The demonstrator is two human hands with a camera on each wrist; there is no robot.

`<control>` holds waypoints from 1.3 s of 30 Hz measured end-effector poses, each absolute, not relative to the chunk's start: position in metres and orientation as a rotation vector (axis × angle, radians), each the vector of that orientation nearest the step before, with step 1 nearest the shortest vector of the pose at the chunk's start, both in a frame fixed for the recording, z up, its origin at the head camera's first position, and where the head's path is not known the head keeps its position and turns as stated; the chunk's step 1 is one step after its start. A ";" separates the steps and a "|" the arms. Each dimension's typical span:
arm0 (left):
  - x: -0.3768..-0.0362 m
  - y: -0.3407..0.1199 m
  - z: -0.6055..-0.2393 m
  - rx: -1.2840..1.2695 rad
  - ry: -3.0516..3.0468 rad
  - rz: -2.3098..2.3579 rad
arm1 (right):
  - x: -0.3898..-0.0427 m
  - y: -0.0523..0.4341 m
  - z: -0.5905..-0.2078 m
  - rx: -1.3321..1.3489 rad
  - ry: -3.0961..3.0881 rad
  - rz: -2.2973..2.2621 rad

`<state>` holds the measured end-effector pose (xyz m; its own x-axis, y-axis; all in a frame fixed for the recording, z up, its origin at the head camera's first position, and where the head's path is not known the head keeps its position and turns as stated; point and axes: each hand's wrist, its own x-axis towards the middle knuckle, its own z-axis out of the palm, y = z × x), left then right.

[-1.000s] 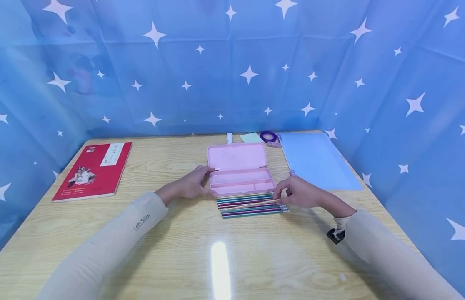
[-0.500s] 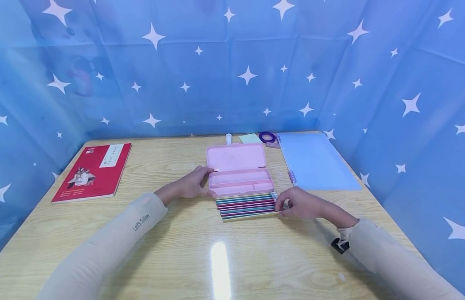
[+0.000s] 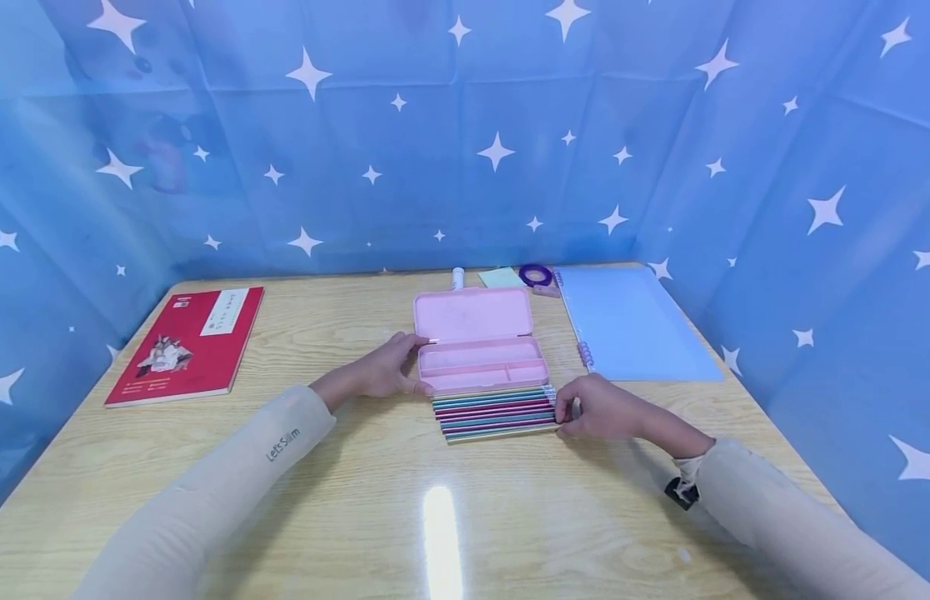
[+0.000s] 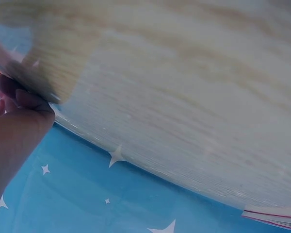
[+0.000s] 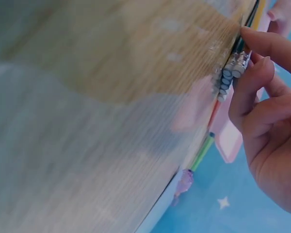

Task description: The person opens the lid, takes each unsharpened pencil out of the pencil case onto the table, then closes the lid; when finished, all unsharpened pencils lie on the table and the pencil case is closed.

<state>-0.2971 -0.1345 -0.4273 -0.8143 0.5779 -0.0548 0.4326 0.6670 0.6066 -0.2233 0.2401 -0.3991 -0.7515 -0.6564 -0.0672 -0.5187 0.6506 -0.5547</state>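
From the head camera I see my left hand (image 3: 382, 372) at the left end of the open pink pencil case (image 3: 480, 350), thumb and fingers curled round its corner; the fingertips are hidden behind the case wall, and in the left wrist view the hand (image 4: 14, 121) is mostly cut off at the frame edge, so I can make out only blurred fingertips against a pink edge. The case sits mid-table (image 3: 360, 500), lid tipped back, its tray divided into compartments. Just in front of it, touching its near edge, lies a row of coloured pencils (image 3: 495, 412), side by side and parallel to the case. My right hand (image 3: 596, 408) is at their right ends, fingers bent and close together on the eraser tips; the right wrist view shows the fingertips (image 5: 262, 68) curled against the stacked metal ferrules of the pencils (image 5: 229, 74), though I cannot tell whether 1 pencil is pinched or the ends are merely being pressed. That view is tilted and blurred. Farther off I see a red book (image 3: 183, 342) at the left, a light blue binder (image 3: 633, 325) at the right, and a purple tape roll (image 3: 536, 273) behind the case, partly hidden by the lid.
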 end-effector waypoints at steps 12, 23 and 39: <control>-0.296 -0.133 -0.428 0.801 2.647 0.853 | -0.224 0.242 -0.399 -0.959 2.602 -0.760; -0.293 -0.133 -0.425 0.763 2.631 0.909 | -0.261 0.251 -0.383 -0.864 2.588 -0.893; -0.292 -0.138 -0.423 0.687 2.567 1.047 | -0.321 0.243 -0.389 -0.615 2.572 -0.889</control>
<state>-0.2917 -0.1376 -0.4227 -0.8460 0.5270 -0.0807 0.3203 0.6234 0.7133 -0.3209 0.2431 -0.3888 -0.8444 -0.5040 -0.1815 -0.2843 0.7089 -0.6454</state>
